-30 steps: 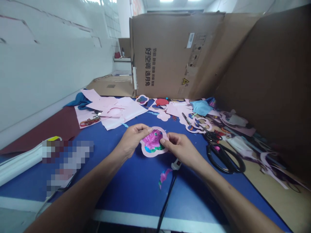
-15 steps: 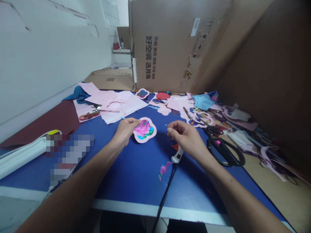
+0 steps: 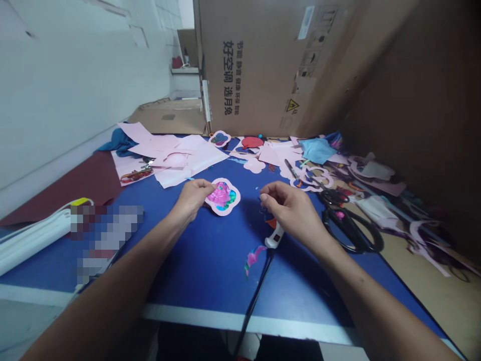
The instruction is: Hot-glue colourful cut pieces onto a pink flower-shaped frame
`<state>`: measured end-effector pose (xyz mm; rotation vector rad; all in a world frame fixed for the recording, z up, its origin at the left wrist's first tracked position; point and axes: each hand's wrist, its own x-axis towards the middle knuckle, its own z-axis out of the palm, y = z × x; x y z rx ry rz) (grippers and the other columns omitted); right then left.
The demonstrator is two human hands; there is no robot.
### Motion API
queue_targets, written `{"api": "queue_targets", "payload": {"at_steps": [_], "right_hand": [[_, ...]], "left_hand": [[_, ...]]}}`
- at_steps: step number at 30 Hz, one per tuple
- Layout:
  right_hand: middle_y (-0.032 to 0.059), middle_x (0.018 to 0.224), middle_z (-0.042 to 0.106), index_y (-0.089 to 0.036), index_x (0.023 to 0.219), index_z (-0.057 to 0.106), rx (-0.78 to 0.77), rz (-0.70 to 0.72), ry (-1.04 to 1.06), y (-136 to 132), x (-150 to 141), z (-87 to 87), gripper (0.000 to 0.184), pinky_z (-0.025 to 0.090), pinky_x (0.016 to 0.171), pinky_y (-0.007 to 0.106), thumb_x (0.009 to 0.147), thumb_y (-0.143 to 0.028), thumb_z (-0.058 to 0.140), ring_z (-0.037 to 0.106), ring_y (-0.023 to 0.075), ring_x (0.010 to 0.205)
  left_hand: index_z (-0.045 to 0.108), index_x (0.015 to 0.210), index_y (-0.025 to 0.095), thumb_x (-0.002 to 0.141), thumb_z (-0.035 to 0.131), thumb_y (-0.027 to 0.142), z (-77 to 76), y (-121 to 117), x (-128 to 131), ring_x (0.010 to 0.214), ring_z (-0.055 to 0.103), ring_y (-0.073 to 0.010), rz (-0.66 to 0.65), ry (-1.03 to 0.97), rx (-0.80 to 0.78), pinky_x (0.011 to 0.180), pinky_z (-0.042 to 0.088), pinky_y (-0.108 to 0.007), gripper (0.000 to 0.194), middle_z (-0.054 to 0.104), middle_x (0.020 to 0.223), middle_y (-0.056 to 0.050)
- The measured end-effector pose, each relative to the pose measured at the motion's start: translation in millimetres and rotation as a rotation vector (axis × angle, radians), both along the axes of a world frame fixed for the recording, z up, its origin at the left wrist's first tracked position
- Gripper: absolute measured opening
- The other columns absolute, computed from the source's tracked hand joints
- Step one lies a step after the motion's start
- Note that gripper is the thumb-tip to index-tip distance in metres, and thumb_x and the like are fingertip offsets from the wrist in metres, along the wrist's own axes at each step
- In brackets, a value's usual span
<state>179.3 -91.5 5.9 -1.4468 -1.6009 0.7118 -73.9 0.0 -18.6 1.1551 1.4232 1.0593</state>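
Observation:
My left hand (image 3: 192, 199) pinches the left edge of a flower-shaped pink cutout (image 3: 236, 200), which has a shiny printed rose and blue-green leaves inside its pink border. My right hand (image 3: 287, 203) hovers to the right of the cutout, apart from it, thumb and fingers curled together in a pinch. Whatever those fingertips hold, if anything, is too small to make out. Partly hidden beneath my right hand lies a white corded tool (image 3: 273, 238) with an orange part and a switch. A curved pink-and-green fabric scrap (image 3: 254, 256) rests beside its black cord (image 3: 258, 288).
Black-handled scissors (image 3: 353, 230) lie to the right, with paper and fabric scraps (image 3: 379, 213) beyond. Pink sheets (image 3: 195, 153) spread across the back left. A large cardboard box (image 3: 263, 70) stands behind the blue table surface (image 3: 203, 265). A white power strip (image 3: 37, 240) is at left.
The view has tilted slightly, so the table's contents sit a little higher. Both hands keep nearly the same pose, and the cutout stays in my left hand.

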Motion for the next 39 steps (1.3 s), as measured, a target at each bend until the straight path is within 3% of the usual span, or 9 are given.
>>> {"api": "queue_targets", "payload": {"at_steps": [7,14,18,21,27,33,39], "right_hand": [[0.0018,0.082,0.074,-0.024,0.103,0.073,-0.011,-0.003,-0.012,-2,0,1.4,0.019,0.049,0.061,0.033,0.099,-0.041,0.065,0.066,0.0192,0.066],[0.0019,0.080,0.076,-0.025,0.100,0.074,-0.001,-0.023,-0.125,-2,0,5.8,0.017,0.045,0.064,0.033,0.101,-0.039,0.063,0.069,0.0210,0.069],[0.0039,0.079,0.077,-0.026,0.093,0.076,-0.034,-0.065,-0.400,-10,8,19.1,0.016,0.038,0.064,0.034,0.100,-0.036,0.065,0.068,0.0229,0.070],[0.0049,0.077,0.077,-0.028,0.087,0.079,-0.099,-0.026,-0.537,-20,22,28.5,0.016,0.034,0.061,0.034,0.097,-0.032,0.068,0.065,0.0227,0.066],[0.0043,0.072,0.077,-0.031,0.087,0.085,-0.273,0.238,-0.438,-33,36,29.4,0.026,0.037,0.057,0.031,0.101,-0.034,0.064,0.064,0.0207,0.059],[0.0011,0.071,0.077,-0.030,0.083,0.085,-0.371,0.314,-0.357,-28,27,25.2,0.024,0.039,0.054,0.029,0.095,-0.026,0.065,0.064,0.0190,0.055],[0.0002,0.066,0.073,-0.028,0.073,0.081,-0.262,0.266,-0.431,-26,13,22.2,0.034,0.036,0.057,0.030,0.097,-0.022,0.057,0.061,0.0184,0.059]], "left_hand": [[0.076,0.077,0.020,0.080,0.082,0.037,-4.3,5,-11,0.067,0.061,-0.0194,-0.051,0.385,0.242,0.062,0.041,-0.030,0.018,0.073,0.075,-0.005],[0.076,0.100,0.023,0.087,0.076,0.026,14.2,-8,-10,0.091,0.065,-0.0241,-0.025,0.766,0.524,0.082,0.046,-0.035,0.014,0.076,0.115,-0.009],[0.076,0.092,0.023,0.091,0.071,0.028,21.4,-17,-2,0.083,0.063,-0.0220,-0.114,0.718,0.506,0.075,0.043,-0.033,0.007,0.076,0.102,-0.006],[0.076,0.083,0.023,0.092,0.069,0.028,23.6,-26,7,0.076,0.061,-0.0210,-0.206,0.674,0.480,0.068,0.037,-0.032,0.012,0.075,0.087,-0.004],[0.075,0.070,0.024,0.089,0.075,0.032,25.9,-66,39,0.062,0.050,-0.0182,-0.411,0.489,0.465,0.062,0.026,-0.033,0.021,0.065,0.064,-0.001],[0.074,0.068,0.025,0.086,0.079,0.037,17.8,-98,64,0.061,0.053,-0.0178,-0.576,0.465,0.416,0.060,0.025,-0.033,0.022,0.068,0.068,-0.002],[0.058,0.056,0.024,0.081,0.084,0.036,11.6,-104,72,0.059,0.051,-0.0178,-0.571,0.497,0.412,0.059,0.025,-0.034,0.038,0.061,0.061,0.000]]}}
